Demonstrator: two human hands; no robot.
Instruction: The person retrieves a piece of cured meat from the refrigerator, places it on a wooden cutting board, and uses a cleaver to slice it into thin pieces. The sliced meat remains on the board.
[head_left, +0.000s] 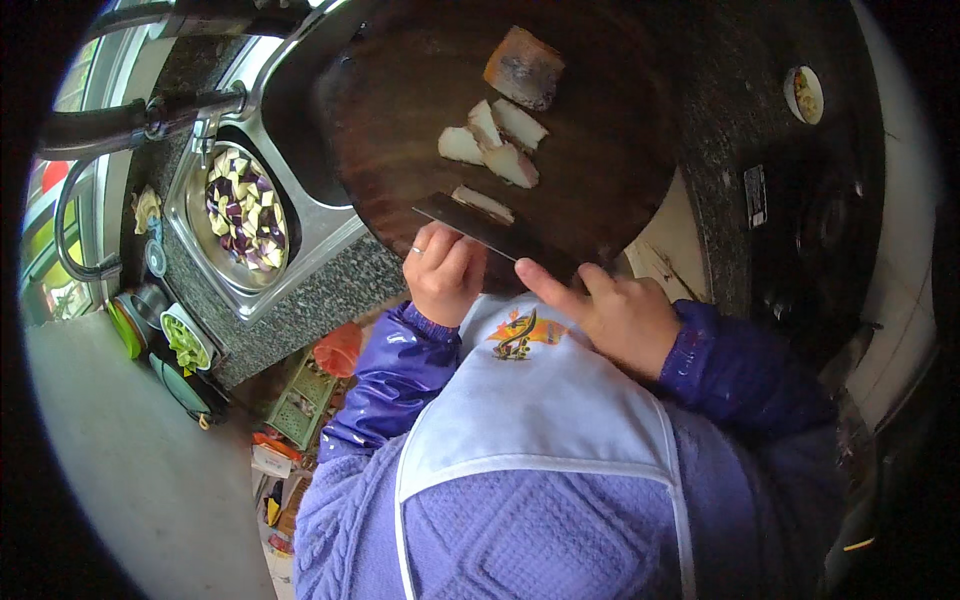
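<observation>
My right hand (611, 311) grips a cleaver (480, 225), its index finger stretched out along the blade and the handle mostly hidden. The dark blade lies low over a round wooden chopping board (600, 157). My left hand (446, 271), a ring on one finger, is curled at the blade's left end. Whether it holds something beneath the fingers is hidden. Just beyond the blade rests a thin pale slice (484, 204). Farther up the board are several white pieces (484, 146) with brownish edges, apparently pork. Behind them sits a larger chunk (525, 67) with a brown-grey skin.
At left, a metal basin (281, 281) of cut eggplant stands in the sink (330, 217) below the faucet (210, 120). A white container (184, 337) holds green vegetable pieces. On the right are a small bowl of chopped food (804, 94) and a dark cooktop (817, 232).
</observation>
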